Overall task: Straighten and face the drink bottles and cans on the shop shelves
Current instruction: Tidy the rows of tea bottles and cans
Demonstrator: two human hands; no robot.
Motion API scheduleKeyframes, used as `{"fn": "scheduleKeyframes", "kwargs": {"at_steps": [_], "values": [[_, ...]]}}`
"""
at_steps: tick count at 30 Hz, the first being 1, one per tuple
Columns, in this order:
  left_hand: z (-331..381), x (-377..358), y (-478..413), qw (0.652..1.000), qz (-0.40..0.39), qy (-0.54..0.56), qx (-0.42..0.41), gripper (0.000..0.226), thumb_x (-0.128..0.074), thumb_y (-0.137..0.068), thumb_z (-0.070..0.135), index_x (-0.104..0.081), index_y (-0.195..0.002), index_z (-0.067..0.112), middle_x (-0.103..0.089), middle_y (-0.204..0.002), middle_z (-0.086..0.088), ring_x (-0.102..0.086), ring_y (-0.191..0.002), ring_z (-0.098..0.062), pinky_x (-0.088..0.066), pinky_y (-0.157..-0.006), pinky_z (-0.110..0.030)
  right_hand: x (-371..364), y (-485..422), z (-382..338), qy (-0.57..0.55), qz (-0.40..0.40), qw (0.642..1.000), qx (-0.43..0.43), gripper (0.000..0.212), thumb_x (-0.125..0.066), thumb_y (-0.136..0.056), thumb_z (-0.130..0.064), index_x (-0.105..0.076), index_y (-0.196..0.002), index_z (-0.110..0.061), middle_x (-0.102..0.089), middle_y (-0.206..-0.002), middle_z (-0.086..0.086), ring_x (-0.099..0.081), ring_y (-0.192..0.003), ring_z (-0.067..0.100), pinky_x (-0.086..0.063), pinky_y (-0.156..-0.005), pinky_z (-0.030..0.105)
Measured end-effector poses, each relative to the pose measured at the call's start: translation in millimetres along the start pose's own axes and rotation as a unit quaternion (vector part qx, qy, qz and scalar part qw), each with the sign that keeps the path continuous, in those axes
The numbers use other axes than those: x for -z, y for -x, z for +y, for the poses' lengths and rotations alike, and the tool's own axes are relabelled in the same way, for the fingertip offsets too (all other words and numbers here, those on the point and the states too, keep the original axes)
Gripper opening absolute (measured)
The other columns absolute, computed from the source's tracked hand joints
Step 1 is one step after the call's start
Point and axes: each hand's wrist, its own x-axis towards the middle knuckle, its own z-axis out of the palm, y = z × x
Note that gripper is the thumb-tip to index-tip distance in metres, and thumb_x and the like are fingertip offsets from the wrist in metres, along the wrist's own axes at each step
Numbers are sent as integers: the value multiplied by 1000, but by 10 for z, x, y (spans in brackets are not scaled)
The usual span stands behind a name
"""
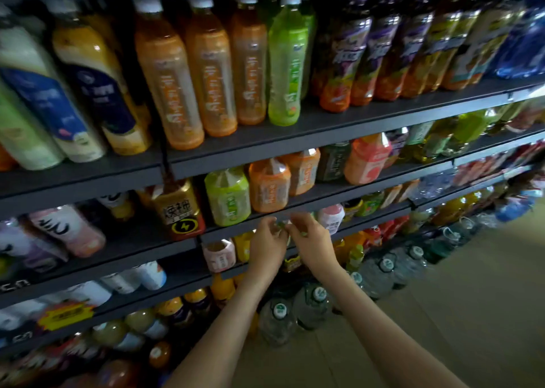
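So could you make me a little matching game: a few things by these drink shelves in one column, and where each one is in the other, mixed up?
Things:
1. tall green bottle
2. gold bottle
3. water jugs
4. left hand and right hand

Places:
A. on the floor
B. at the third shelf down, gripping a small green thing
C. top shelf in view
D. second shelf down

Pairs: 1-C, 2-D, 3-A, 4-B.
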Motion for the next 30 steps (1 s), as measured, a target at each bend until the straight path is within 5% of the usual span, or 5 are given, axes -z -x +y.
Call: {"fn": "scheduleKeyframes", "kwargs": {"at_steps": [4,17,19,22,30], "values": [[474,-601,66,1000,-6,14,-21,35,-55,-96,28,-48,-128,14,-61,-115,0,-55,-89,-13,-34,-57,-16,707,-71,413,-29,33,999,-15,22,-57,-94,-19,-58,-115,-12,-59,-96,-3,-54,-88,10,-37,-70,13],[1601,-2289,-185,998,60,22,9,36,-54,-95,26,-46,-129,16,-63,-111,3,-51,-75,-6,-37,-48,-13,2397,-975,1605,-42,53,996,-63,25,-59,-91,-21,-51,-114,-13,-58,-97,0,-56,-93,20,-47,-79,33],[1689,-2399,-323,995,87,41,0,36,-56,-93,25,-47,-126,15,-61,-109,5,-57,-77,-10,-42,-52,-10,2456,-1193,1660,-38,40,997,-61,29,-58,-91,-22,-48,-116,-14,-57,-99,1,-56,-92,20,-48,-79,36],[1816,-2577,-605,990,132,55,-19,35,-59,-92,26,-50,-123,16,-60,-111,3,-62,-85,-15,-55,-70,-32,2504,-1571,1728,-38,26,998,-49,34,-58,-91,-20,-43,-121,-11,-53,-98,0,-53,-89,18,-48,-79,37],[2230,-3306,-1143,990,122,42,-58,27,-62,-88,23,-56,-113,13,-64,-98,4,-62,-95,-18,-45,-78,-25,2994,-2316,2108,-14,43,998,-32,30,-56,-91,-15,-47,-119,-9,-55,-106,3,-52,-96,20,-36,-71,27]]}}
